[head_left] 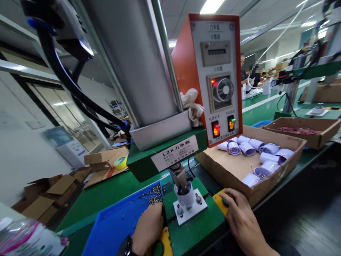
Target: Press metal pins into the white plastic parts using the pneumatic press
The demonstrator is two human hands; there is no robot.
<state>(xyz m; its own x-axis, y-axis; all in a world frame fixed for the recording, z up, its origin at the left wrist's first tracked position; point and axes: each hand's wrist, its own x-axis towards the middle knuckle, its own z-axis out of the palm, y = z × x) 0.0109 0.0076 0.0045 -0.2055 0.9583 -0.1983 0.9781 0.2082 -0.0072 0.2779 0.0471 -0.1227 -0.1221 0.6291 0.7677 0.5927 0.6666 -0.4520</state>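
Currently, my left hand [149,224] reaches into the far right corner of the blue tray [112,220], down at the small metal pieces [157,195]. Its fingertips are hidden from me, so I cannot tell whether they are closed on any. A dark wristwatch [126,245] sits behind that hand, and a yellow button box [167,240] is just to its right.

My right hand [243,215] is open and loosely spread, gripping nothing, with its fingers over the other yellow switch box [218,203], by the green button [225,202].

Between my two hands, the white cup [186,197] stands upright on the bolted metal plate [190,213], with the press tool [179,177] reaching down to its mouth. The plate is fixed on the green press base [194,236].

Beyond my right hand, a cardboard box [282,181] holds more cups [247,148], most lying on their sides. Ahead and above, between my hands, I see the orange control box [186,64] with its lit switches. Far left of my left hand, a bottle [29,238] leans into view beside the green surface [101,188].
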